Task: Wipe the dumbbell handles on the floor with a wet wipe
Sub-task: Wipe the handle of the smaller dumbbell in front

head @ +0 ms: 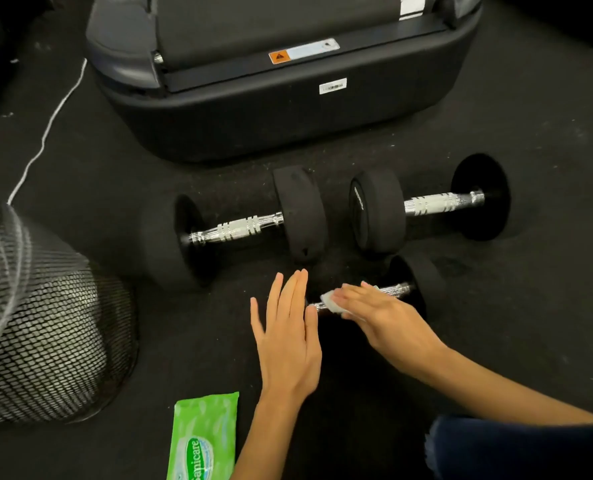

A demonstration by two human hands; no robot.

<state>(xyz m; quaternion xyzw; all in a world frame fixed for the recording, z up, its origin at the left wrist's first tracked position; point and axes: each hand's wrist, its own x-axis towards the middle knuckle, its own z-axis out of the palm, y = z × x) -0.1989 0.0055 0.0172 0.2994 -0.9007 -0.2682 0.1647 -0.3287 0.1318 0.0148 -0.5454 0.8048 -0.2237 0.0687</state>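
Your hands work at the nearest dumbbell [400, 292].
Your right hand [388, 318] presses a wipe [329, 301] on its handle [397, 291]; left hand [289, 327] fingers straight, together.

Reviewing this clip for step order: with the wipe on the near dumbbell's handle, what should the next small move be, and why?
Probably slide the right hand and its wipe along the near handle toward its bare right end. The wipe sits at the handle's left part, and the chrome to the right is uncovered. The left hand lies flat at the left weight, likely steadying it. The two far dumbbells' handles look untouched.
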